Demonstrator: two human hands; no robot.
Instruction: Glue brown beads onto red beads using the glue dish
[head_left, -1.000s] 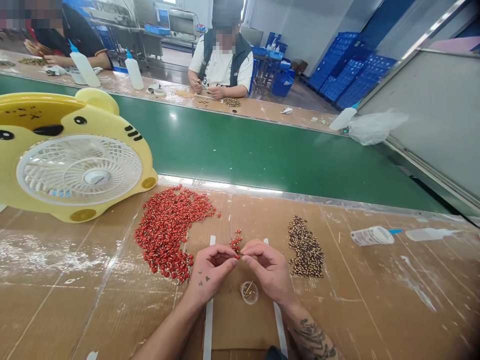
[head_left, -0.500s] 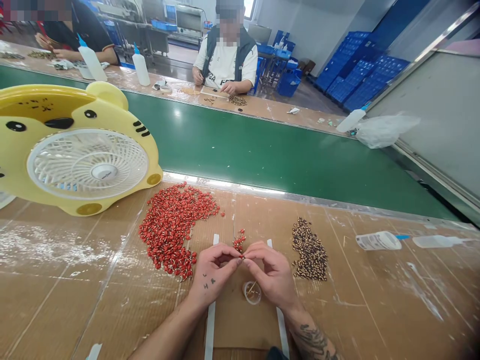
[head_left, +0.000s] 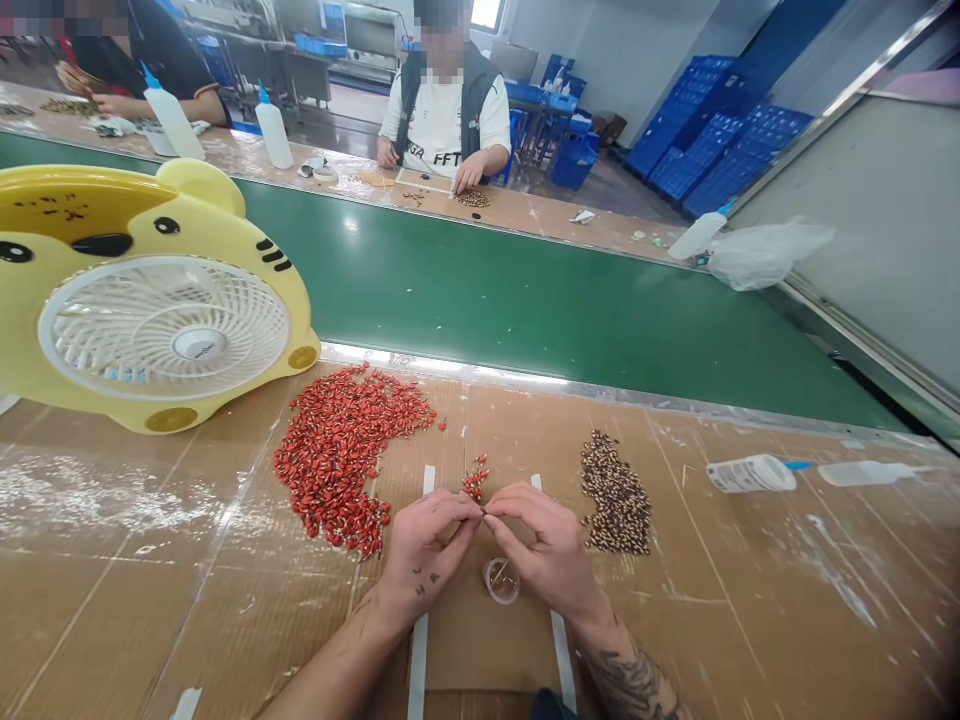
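Note:
My left hand and my right hand meet fingertip to fingertip, each closed in a pinch. Between them is a tiny piece, mostly covered by the fingers; it showed red a moment ago. Just beyond the fingertips lies a small cluster of red pieces. Left of my left hand spreads a large pile of red pieces with pale and dark parts. A pile of small dark-and-tan pieces lies to the right of my right hand. Below my fingers stands a small clear cup with a thin stick in it.
A yellow animal-shaped fan stands at the left. A white bottle with a blue tip and a clear bottle lie on the right. Beyond the green belt, a person works with small pieces; another person sits at far left.
My hands stay together, with only slight shifts of the fingers. The view has moved a little. Across the belt, the person's hand has reached to the small pile.

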